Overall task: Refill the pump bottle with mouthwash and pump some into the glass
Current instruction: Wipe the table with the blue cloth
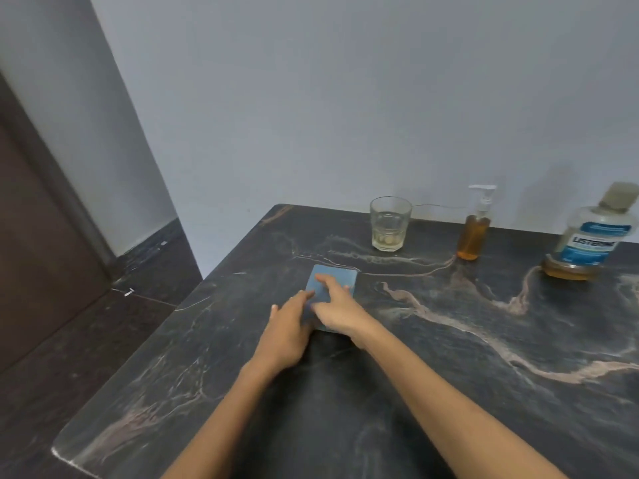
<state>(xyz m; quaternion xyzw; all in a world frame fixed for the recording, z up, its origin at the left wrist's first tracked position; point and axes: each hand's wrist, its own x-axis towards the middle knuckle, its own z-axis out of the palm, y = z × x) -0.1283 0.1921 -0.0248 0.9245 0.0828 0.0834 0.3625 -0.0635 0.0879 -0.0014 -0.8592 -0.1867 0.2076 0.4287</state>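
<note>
"LISTERINE" is read on the mouthwash bottle (592,236) at the far right table (449,392) edge. The pump bottle (474,233) and glass (390,223) stand left of it. A blue cloth (337,279) is pressed flat under the left hand (288,328) and right hand (337,307), each grip spread.

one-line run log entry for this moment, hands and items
left hand flat on blue cloth | right hand flat on cloth | glass, pump bottle, mouthwash bottle untouched
</note>
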